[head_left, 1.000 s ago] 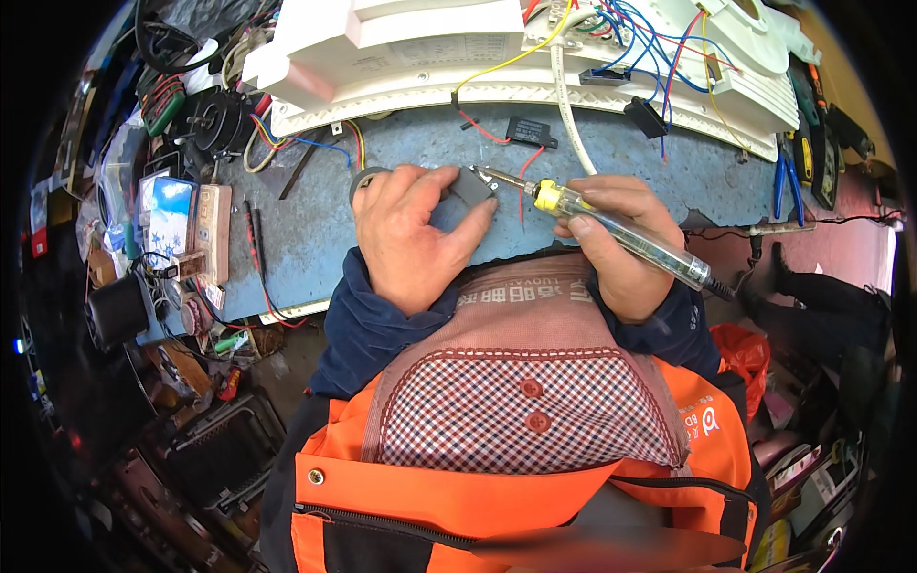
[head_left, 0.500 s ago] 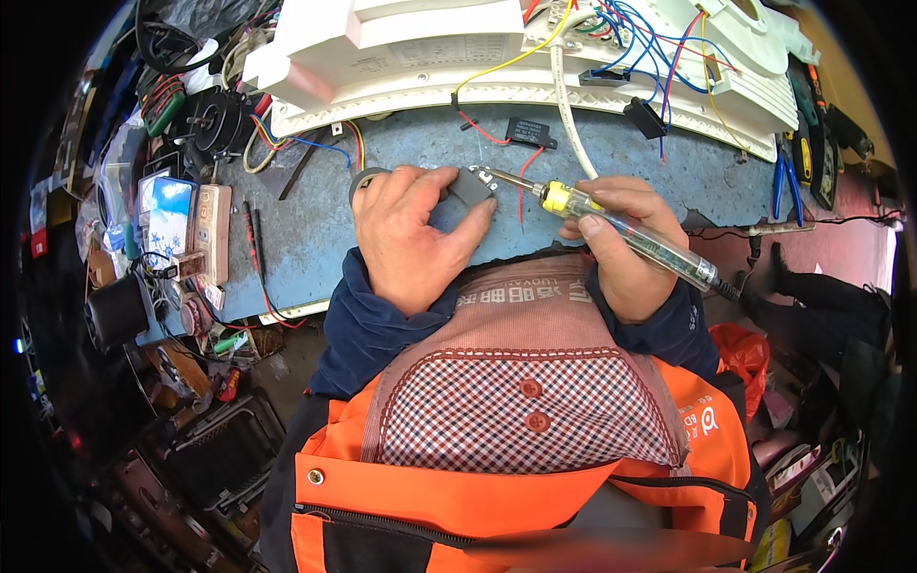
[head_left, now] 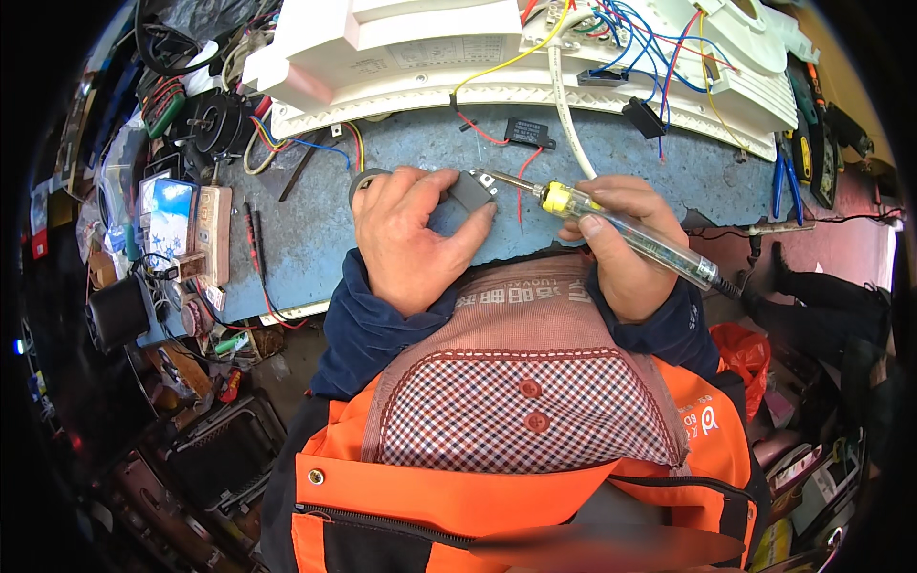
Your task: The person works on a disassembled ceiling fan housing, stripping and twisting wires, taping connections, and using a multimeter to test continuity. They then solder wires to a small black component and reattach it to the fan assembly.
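Note:
My left hand (head_left: pixel 411 229) is closed on a small dark grey capacitor block (head_left: pixel 470 192), held between thumb and fingers just above the bench. Metal terminals (head_left: pixel 487 181) show on its right end. From the other side, my right hand (head_left: pixel 630 239) grips a soldering iron (head_left: pixel 650 239) with a see-through handle and a yellow collar. The iron's tip is at the terminal end of the block; whether it touches is too small to tell. Behind them on the bench lies a black capacitor (head_left: pixel 528 133) with red wires.
A large white appliance housing (head_left: pixel 430 81) with loose blue, red and yellow wires spans the back of the blue bench (head_left: pixel 315 220). Red and black probes (head_left: pixel 254 239) lie at left, beside a wooden box (head_left: pixel 212 234). Blue-handled pliers (head_left: pixel 785 186) are at the right edge.
The soldering iron's tip and the terminal end of the block have shifted very slightly against each other. Both hands keep their grips and places.

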A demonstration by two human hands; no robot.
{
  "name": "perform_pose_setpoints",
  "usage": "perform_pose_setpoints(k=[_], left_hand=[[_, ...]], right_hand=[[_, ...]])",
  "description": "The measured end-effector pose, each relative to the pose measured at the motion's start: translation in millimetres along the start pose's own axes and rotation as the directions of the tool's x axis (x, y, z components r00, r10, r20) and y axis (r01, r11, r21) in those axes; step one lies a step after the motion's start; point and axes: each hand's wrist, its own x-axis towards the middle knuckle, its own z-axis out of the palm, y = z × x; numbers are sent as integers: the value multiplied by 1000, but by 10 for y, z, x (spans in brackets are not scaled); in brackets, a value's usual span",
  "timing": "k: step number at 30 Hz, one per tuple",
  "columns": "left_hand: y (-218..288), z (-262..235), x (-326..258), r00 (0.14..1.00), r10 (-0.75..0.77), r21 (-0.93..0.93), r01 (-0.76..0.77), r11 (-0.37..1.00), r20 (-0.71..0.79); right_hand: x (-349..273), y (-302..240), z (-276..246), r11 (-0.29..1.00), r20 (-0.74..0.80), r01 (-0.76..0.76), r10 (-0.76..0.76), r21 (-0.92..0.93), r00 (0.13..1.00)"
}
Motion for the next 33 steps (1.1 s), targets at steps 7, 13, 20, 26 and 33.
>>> perform_pose_setpoints(k=[7,13,20,26,33], left_hand=[[3,1,-2,1000,-5,-8,5,1000,4],[14,2,1,1000,-11,-3,11,1000,5],[42,-37,10,999,32,15,-32,999,16],[-1,-250,106,997,2,-56,3,998,83],[-398,-189,647,845,316,-306,-192,932,431]], right_hand=[[40,64,-36,990,74,100,-93,-95,993],[47,49,-60,986,111,117,-104,-115,988],[-2,27,-56,998,62,58,-58,-11,996],[-4,46,-92,995,18,48,-50,86,999],[7,-22,-54,997,39,19,-22,77,999]])
